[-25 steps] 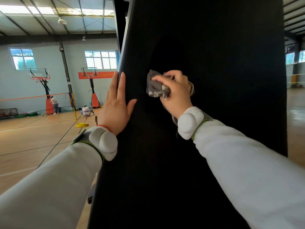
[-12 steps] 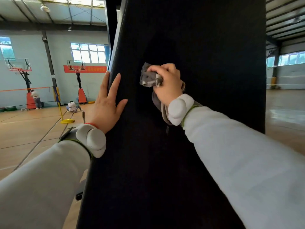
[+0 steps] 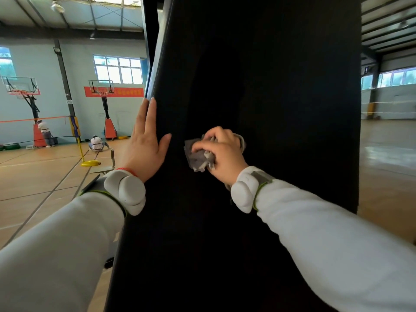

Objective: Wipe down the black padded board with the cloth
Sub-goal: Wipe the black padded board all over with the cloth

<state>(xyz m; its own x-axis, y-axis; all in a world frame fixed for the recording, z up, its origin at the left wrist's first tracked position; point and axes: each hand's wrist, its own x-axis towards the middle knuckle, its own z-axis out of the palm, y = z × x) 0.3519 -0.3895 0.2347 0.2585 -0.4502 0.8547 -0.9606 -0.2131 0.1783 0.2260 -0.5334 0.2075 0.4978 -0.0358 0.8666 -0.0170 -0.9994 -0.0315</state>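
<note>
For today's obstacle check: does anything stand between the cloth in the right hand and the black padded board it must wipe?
Nothing visible does. The right hand grips the grey cloth against the black padded board. The left hand rests flat on the board's left edge, apart from the cloth.

Left half of the frame: wooden court floor (image 3: 33, 181) marked with dark lines. Mid left, against a pale blue wall: left basketball hoop (image 3: 21, 87) at the frame edge, second basketball hoop (image 3: 101, 86) further right on an orange base. Behind the second, a red banner (image 3: 126, 92) under a window (image 3: 118, 69). Beside the left hoop's base, a standing person (image 3: 45, 131); further right, a crouched person (image 3: 96, 143). Closer in, a yellow pole base (image 3: 90, 163). Upper left: a hanging lamp (image 3: 55, 6).
</note>
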